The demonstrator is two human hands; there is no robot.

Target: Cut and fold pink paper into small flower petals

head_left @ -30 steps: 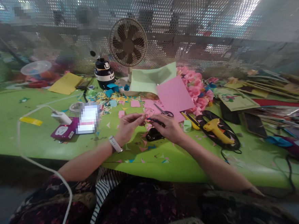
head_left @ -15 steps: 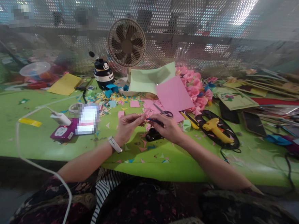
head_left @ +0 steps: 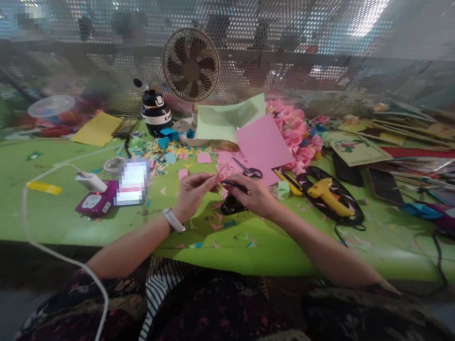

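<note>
My left hand [head_left: 192, 195], with a white watch [head_left: 174, 220] at the wrist, pinches a small piece of pink paper [head_left: 222, 173] above the table. My right hand [head_left: 256, 195] is closed around a slim dark tool [head_left: 232, 183], whose tip meets the paper at the left fingertips. Its exact kind is hidden by the fingers. Beneath the hands lies a black object [head_left: 230, 206], partly covered. Scissors [head_left: 254, 172] rest just beyond the right hand, by a pink sheet [head_left: 264, 142]. Pink and blue scraps are scattered around.
A yellow glue gun [head_left: 330, 197] lies on a black oval piece at right, near a yellow cutter [head_left: 286, 181]. A fan [head_left: 191, 64], a dark bottle [head_left: 156, 113] and pink paper flowers [head_left: 292, 127] stand behind. At left are a lit phone [head_left: 133, 182] and a purple power strip [head_left: 97, 200].
Both hands keep nearly the same pose, with the paper and tool still held together. The whole view has shifted slightly.
</note>
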